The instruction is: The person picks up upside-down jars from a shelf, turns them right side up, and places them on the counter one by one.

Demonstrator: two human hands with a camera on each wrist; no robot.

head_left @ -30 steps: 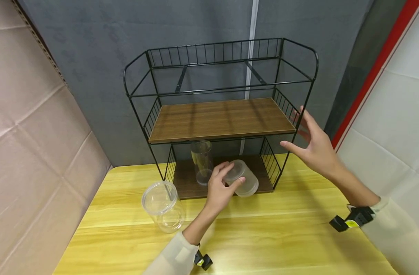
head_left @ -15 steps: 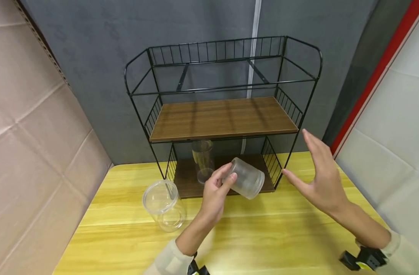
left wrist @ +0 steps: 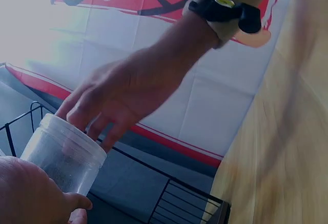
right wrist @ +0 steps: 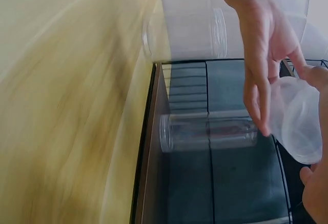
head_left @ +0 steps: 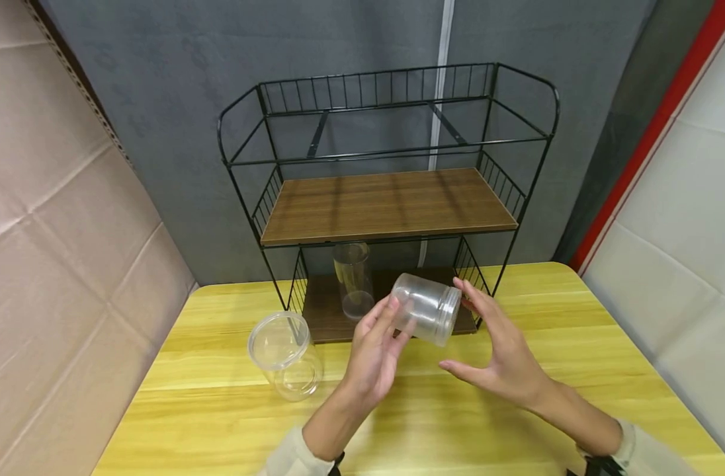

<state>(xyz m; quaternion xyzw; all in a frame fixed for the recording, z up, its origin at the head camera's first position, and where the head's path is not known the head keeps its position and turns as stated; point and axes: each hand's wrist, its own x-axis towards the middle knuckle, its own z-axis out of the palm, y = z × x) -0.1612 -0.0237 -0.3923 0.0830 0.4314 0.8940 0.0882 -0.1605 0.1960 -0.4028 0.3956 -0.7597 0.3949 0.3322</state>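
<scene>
Tilted on its side in front of the shelf is a clear plastic jar [head_left: 425,307], its ribbed rim end pointing right. My left hand [head_left: 371,360] grips it around the base end, thumb on the near side. Beside the rim end is my right hand [head_left: 508,363], fingers stretched and thumb spread away. In the left wrist view its fingertips reach the jar's [left wrist: 64,155] rim, but I cannot tell whether they touch. Whether a lid is on the jar is unclear. In the right wrist view, the left hand's fingers [right wrist: 259,90] lie along the jar's side.
A black wire rack with a brown middle shelf board [head_left: 392,205] stands at the back. A tall clear container [head_left: 353,281] is upright on its lower board [head_left: 323,317]. A wider clear jar [head_left: 285,357] stands on the wooden table [head_left: 208,396] at front left.
My left hand has tipped the jar sideways, swinging its rim end right. My right hand has left the rack's right side and come down and left to the jar.
</scene>
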